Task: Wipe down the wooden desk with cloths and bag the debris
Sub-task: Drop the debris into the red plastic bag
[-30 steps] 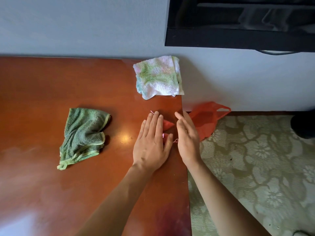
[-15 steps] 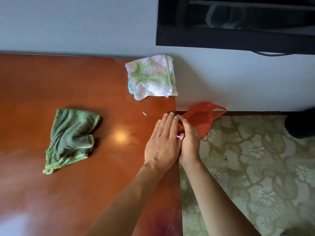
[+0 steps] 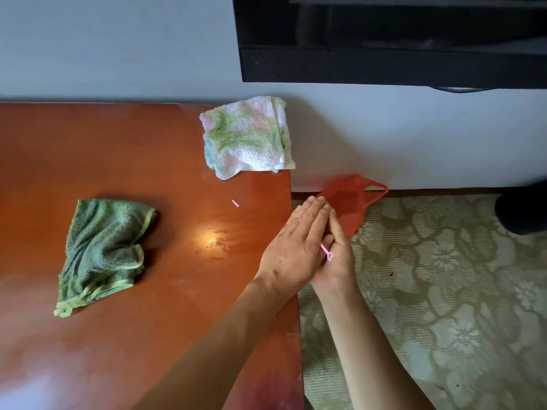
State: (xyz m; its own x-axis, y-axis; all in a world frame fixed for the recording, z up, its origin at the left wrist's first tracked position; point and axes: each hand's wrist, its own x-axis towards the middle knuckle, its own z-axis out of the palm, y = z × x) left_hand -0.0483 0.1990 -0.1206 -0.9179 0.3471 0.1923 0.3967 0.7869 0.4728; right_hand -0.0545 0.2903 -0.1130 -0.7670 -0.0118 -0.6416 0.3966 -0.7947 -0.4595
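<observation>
My left hand (image 3: 291, 253) lies flat, fingers together, at the right edge of the wooden desk (image 3: 148, 335). My right hand (image 3: 339, 261) presses against it just off the edge and holds a red plastic bag (image 3: 349, 202), which sticks out past the fingertips. A thin pink stick with a heart-shaped end (image 3: 326, 252) pokes out between the two hands. A small pink bit (image 3: 235, 203) lies on the desk to the left of my hands. A crumpled green cloth (image 3: 103, 250) rests on the left side. A white, green and pink cloth (image 3: 245, 137) sits at the far right corner.
A pale wall runs behind the desk, with a black screen (image 3: 384, 39) mounted at the upper right. A patterned olive carpet (image 3: 429, 291) covers the floor to the right. A dark object (image 3: 524, 211) stands at the far right edge.
My left hand has slid right across the desk to its edge and met my right hand. The pink stick now sits between them, off the desk; one pink bit stayed behind.
</observation>
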